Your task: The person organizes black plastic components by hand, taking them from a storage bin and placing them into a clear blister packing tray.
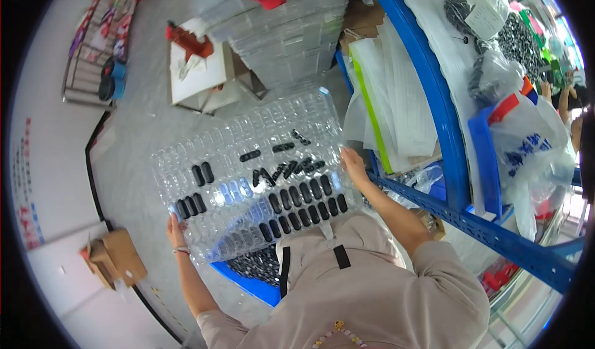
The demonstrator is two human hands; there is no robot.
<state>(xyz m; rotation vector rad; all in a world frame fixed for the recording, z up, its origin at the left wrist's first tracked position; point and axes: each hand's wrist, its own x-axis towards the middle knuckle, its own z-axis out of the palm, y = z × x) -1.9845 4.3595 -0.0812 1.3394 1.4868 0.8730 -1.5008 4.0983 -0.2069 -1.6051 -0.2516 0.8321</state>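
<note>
A large clear plastic blister tray with rows of oblong pockets is held out in front of me, slightly slanted. My left hand grips its left edge and my right hand its right edge. Several black oblong pieces stand in two neat rows at the tray's near right. Others lie loosely jumbled across its middle, and a few sit upright in pockets at the left. Below the tray, partly covered by it, a blue bin contains a heap of small black pieces.
A blue metal rack with bags and bins rises close on my right. Stacked clear trays stand ahead, beside a white-topped table bearing a red-brown tool. A cardboard box sits on the left. Another person's arm shows at the far right.
</note>
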